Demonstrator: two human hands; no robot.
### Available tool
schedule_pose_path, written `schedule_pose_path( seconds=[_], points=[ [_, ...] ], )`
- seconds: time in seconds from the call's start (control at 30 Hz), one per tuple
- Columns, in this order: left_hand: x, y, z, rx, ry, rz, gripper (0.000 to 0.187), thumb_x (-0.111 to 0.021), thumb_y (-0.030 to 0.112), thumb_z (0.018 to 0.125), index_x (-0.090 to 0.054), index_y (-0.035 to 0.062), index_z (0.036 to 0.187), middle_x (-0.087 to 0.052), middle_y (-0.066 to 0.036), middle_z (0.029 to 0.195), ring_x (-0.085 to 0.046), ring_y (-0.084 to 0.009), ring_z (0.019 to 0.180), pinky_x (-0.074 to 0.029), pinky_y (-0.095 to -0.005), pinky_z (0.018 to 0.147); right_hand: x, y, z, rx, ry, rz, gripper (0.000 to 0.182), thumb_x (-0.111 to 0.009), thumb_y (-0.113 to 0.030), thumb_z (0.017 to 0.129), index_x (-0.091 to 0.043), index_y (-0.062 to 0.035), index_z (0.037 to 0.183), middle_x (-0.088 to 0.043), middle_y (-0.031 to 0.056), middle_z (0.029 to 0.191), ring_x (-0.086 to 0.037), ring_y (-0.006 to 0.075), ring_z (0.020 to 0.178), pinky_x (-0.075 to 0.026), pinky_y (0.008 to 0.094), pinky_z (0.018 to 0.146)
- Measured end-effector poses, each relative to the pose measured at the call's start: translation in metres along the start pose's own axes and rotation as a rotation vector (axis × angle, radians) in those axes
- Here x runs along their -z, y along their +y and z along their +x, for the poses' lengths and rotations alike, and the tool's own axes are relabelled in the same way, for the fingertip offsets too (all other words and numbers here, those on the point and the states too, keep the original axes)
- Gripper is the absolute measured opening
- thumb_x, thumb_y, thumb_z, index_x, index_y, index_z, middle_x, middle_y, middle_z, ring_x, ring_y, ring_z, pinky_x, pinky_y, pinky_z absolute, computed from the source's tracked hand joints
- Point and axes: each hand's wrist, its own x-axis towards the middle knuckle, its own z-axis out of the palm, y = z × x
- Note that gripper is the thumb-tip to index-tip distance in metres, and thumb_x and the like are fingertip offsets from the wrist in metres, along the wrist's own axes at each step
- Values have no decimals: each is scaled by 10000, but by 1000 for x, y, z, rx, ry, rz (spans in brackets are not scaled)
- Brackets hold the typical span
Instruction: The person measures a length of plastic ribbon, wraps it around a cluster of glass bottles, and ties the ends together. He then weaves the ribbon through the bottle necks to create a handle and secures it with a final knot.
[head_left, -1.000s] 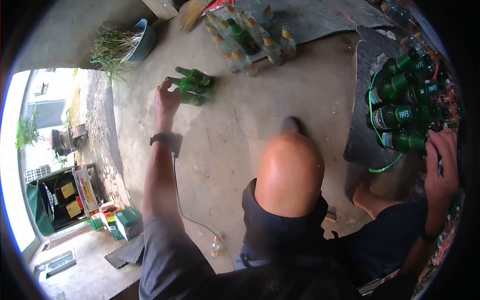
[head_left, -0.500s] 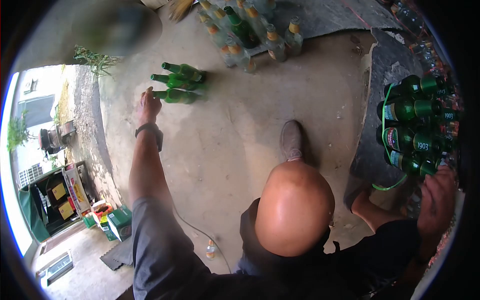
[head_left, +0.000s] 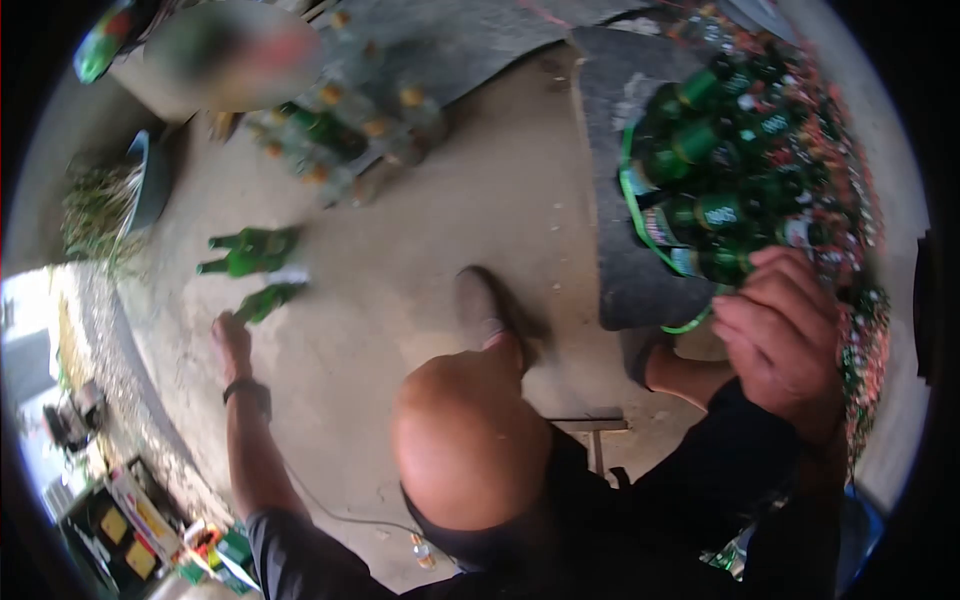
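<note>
Your hands are well apart. Your left hand (head_left: 232, 345) is clamped on the neck of one green bottle (head_left: 268, 302), over the left part of the concrete floor (head_left: 430, 240). This bottle is tilted; whether its bottom touches the floor, I cannot tell. Just beyond it are two more green bottles (head_left: 250, 250), close to each other.

Your right hand (head_left: 785, 330) has bent fingers and is at the near end of the bottle group (head_left: 720, 210), beside its nearest bottle. If the fingers grip a neck there, I cannot tell. This group is at the right side of the black mat (head_left: 625, 270), and a green strap (head_left: 628, 180) passes along its left side. The clear bottles (head_left: 345, 130), blurred, are near the edge of the dark sheet (head_left: 480, 45), at the far part of the floor.
</note>
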Motion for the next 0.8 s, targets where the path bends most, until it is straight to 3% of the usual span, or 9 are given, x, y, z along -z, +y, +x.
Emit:
schedule_pose_path(
  seconds=[0.1, 0.2, 0.4, 0.6, 0.7, 0.8],
  points=[
    [18, 18, -7, -43, -80, -11, 200, -583, 200, 921, -691, 38, 878, -690, -238, 860, -655, -475, 855, -500, -567, 739, 0, 1, -11, 80, 49, 9, 292, -786, -1, 690, -672, -4, 959, -575, 71, 785, -572, 257, 698, -512, 409, 670],
    [94, 81, -16, -98, -200, -139, 222, -582, 209, 918, -726, 40, 920, -703, -228, 898, -665, -462, 842, -505, -554, 740, -4, -10, -17, 82, 91, 9, 260, -768, -24, 709, -664, -23, 948, -550, 54, 795, -570, 230, 714, -495, 372, 650],
    [222, 210, -42, -264, -127, -402, 143, -635, 105, 887, -718, 17, 963, -703, -211, 905, -679, -430, 825, -532, -473, 725, -14, -29, -22, 69, 110, 44, 180, -706, -70, 736, -567, -70, 850, -436, 41, 775, -543, 204, 717, -452, 354, 646],
    [330, 320, -53, -465, -37, -550, 128, -706, 39, 853, -707, 16, 979, -697, -174, 886, -699, -375, 754, -538, -410, 652, -25, -42, -24, 60, 92, 129, 298, -761, -119, 759, -576, -46, 981, -508, 60, 911, -625, 226, 788, -503, 354, 665],
    [380, 364, -66, -559, -17, -543, 153, -741, 35, 833, -708, 30, 983, -686, -147, 851, -700, -326, 692, -529, -384, 604, -29, -47, -23, -2, 107, 139, 525, -833, -200, 753, -542, 9, 1137, -518, 117, 1079, -677, 240, 897, -576, 345, 714],
    [420, 400, -83, -645, -10, -529, 181, -765, 34, 809, -707, 42, 980, -675, -128, 822, -689, -295, 643, -520, -376, 577, -29, -50, -20, -49, 212, 148, 537, -833, -211, 759, -543, 7, 1155, -531, 128, 1121, -685, 264, 929, -582, 368, 700]
  ],
)
